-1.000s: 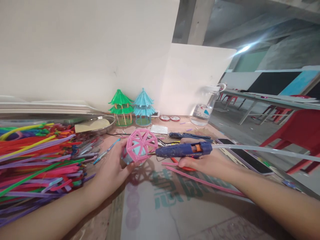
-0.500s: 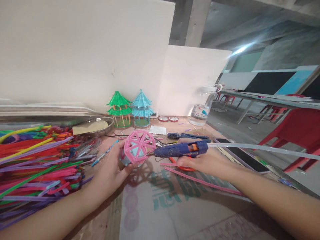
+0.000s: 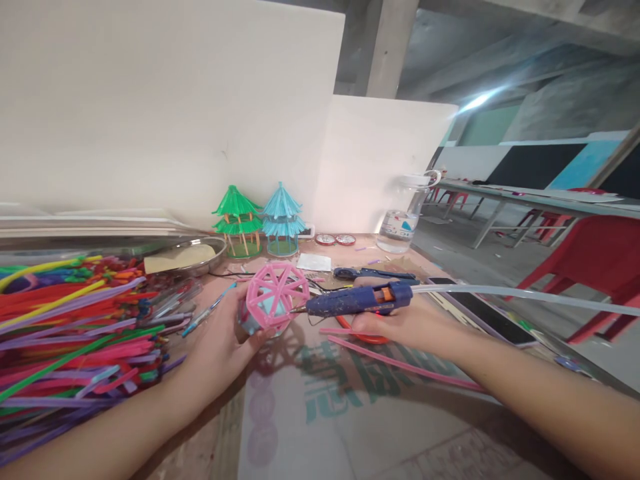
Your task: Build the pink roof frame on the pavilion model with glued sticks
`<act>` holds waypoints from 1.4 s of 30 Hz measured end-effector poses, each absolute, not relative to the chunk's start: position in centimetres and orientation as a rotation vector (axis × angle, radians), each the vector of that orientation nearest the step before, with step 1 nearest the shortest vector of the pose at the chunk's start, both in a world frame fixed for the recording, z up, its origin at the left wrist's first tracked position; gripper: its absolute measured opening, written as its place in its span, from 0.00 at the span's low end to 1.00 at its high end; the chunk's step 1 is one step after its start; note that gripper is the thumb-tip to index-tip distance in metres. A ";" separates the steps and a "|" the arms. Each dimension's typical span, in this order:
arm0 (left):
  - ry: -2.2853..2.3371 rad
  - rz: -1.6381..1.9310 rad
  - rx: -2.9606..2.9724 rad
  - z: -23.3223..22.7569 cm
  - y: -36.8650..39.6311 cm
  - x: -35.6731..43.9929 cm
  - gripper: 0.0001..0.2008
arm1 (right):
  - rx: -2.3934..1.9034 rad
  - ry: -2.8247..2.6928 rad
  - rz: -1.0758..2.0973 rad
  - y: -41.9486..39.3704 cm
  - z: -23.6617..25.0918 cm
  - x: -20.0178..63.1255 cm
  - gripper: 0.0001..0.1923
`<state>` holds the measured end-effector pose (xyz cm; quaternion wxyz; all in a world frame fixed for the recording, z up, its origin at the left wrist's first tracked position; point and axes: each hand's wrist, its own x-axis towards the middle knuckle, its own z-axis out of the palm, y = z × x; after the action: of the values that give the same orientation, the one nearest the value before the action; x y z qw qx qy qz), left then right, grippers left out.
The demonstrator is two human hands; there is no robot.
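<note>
— While the left hand (image 3: pixel 220 340) is closed around the back of the pink straw dome (image 3: pixel 277 294), what is the right doing?

— Right hand (image 3: pixel 400 323) clamped on the blue glue gun (image 3: pixel 357 301), fingers wrapped under the body. Nozzle points left; its tip sits at the dome's right edge, touching or a hair off, can't tell which. A long clear glue stick (image 3: pixel 525 297) runs out of the gun's back toward the right.

— Where is the dome itself?

— Held just above the table (image 3: pixel 200 453), front face tilted toward the camera. Pink ribs radiate from a hub; a pale blue piece shows behind them, inside the left palm.

— Under the hands?

— Flat cardboard sheet (image 3: pixel 350 427) with green printed characters. One loose pink straw (image 3: pixel 400 363) lies across it below the right wrist. Something red-orange (image 3: pixel 360 335) peeks out under the right hand; can't identify.

— Further out?

— Left: big heap of coloured straws (image 3: pixel 75 333). Behind that, a metal tray (image 3: pixel 193 263). At the back against the white board, a green straw pagoda (image 3: pixel 237 220) and a blue straw pagoda (image 3: pixel 283 219), just beside each other. Right of them, a clear plastic bottle (image 3: pixel 407 217). A dark phone (image 3: pixel 475 310) lies beyond the right forearm. Red chairs (image 3: pixel 595 260) off the table, far right.
</note>
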<state>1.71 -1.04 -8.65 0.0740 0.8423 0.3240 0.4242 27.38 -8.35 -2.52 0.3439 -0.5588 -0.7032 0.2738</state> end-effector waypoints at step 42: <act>1.111 1.051 2.195 -9.1 0.2 1.7 0.30 | -1.470 -1.740 0.692 -2.3 -1.9 30.4 0.18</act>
<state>1.69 0.16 -9.15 0.2312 0.7983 0.4040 0.3823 30.45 -2.33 -1.91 0.3712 -0.5733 -0.6787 0.2700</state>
